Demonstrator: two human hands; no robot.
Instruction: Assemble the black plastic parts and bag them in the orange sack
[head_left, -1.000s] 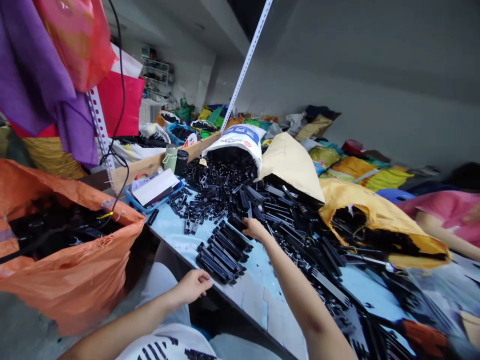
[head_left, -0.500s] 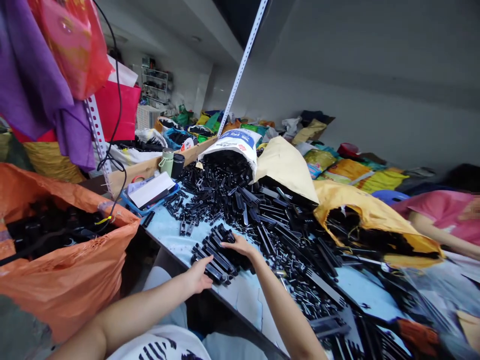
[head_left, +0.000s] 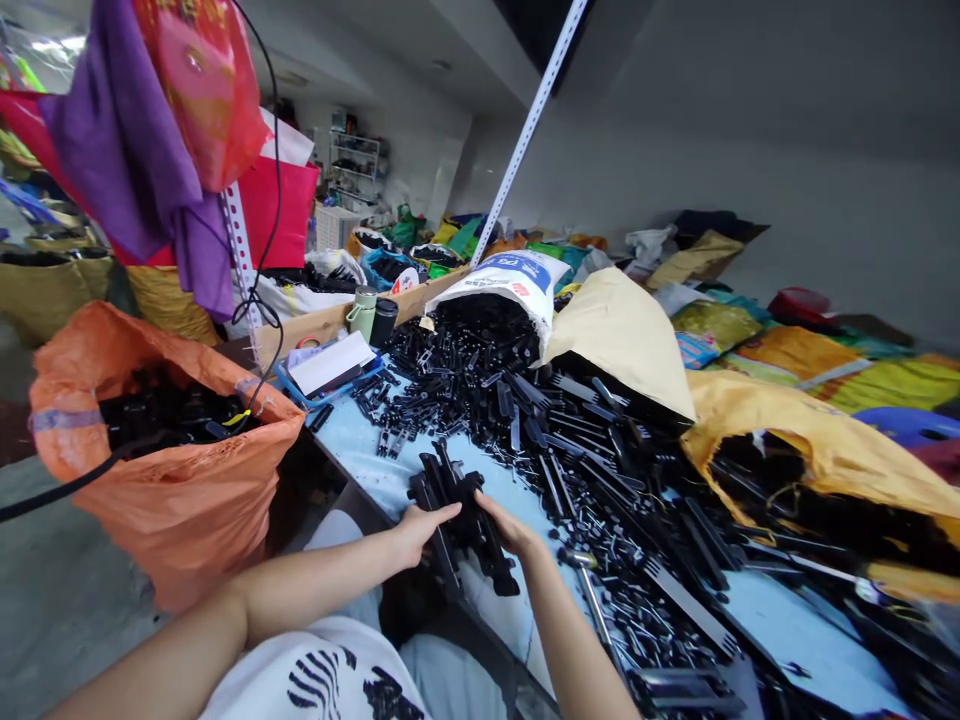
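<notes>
My left hand (head_left: pixel 421 530) is closed on the near left side of a bundle of long black parts (head_left: pixel 480 545), its thumb lying over them. On the other side my right hand (head_left: pixel 508 522) grips the same bundle, fingers partly hidden beneath it. The parts look like narrow channel-shaped pieces, tilted over the near edge of the light-blue work surface (head_left: pixel 360 455). Just right of my right hand lie a hammer-like metal tool (head_left: pixel 589 590) and many small pins or screws (head_left: pixel 652 600). Long flat fork-ended pieces (head_left: pixel 686 600) are scattered beyond.
At left, an orange sack (head_left: pixel 187 500) holds black parts, with a black cable above it. White (head_left: pixel 517 280), cream (head_left: pixel 619 330) and yellow (head_left: pixel 832 420) sacks spill black pieces on the table. A blue tray (head_left: pixel 307 398) with papers and a green bottle (head_left: pixel 363 312) stand at the far left edge.
The bundle has been lifted and tipped toward me, with both hands closing around it. My view has turned left, showing more of the orange sack.
</notes>
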